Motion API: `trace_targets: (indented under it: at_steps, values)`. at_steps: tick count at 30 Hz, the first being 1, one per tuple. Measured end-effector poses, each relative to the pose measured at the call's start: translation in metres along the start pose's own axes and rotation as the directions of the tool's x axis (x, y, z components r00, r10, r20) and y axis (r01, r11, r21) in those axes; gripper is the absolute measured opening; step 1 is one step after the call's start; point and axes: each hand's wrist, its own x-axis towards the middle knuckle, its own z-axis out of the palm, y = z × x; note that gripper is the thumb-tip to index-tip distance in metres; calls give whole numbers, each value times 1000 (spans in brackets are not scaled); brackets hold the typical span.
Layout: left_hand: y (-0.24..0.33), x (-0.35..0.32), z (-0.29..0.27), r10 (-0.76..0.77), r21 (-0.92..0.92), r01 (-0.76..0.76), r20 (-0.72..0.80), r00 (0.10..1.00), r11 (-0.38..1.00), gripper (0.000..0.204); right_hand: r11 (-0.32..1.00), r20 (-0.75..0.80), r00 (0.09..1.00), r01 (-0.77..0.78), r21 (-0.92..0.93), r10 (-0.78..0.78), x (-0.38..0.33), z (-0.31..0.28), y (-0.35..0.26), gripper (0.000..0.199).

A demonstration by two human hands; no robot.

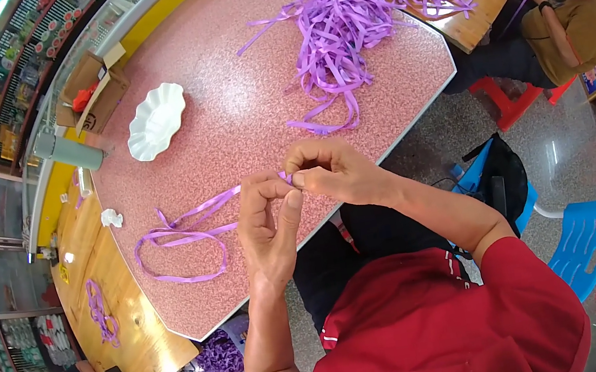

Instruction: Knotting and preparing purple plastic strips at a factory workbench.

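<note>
Above the near edge of the pink table my two hands meet, fingertips almost touching. My left hand (267,225) is closed in a pinch on a purple ribbon (201,236). My right hand (334,171) pinches the same ribbon between thumb and forefinger, and a short bit of purple shows between the fingertips. From my left hand the ribbon trails leftward and lies in loose loops on the tabletop. Exactly how it is folded at my fingertips is hidden. Farther off lies a large tangled heap of purple ribbons (336,30).
The pink speckled table (240,110) bears a white scalloped dish (157,122), a crumpled tissue (112,218) and a green tumbler (69,151). An open cardboard box (95,89) stands at the left. Other people sit at far right and lower left. A blue chair (585,251) stands right.
</note>
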Motion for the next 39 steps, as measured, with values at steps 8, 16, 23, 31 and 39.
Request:
trace_targets:
  at_steps: [8,16,23,31,39]
  values:
    - [-9,-2,7,-123,-352,111,-12,992,929,6,980,-33,999,43,192,-37,-2,3,11,7]
    - [-12,3,0,-300,-486,299,78,951,821,16,703,240,790,612,-363,-564,11,-13,10,12]
    - [-10,3,7,-334,-519,281,-9,943,807,15,524,192,754,592,-612,-628,8,-13,13,19]
    - [-27,-7,11,-95,-245,48,-181,979,968,15,521,169,747,588,-619,-643,4,-13,12,21]
    - [-22,-4,28,-163,-365,64,-246,955,929,9,772,-81,888,345,-534,-453,-4,3,15,13]
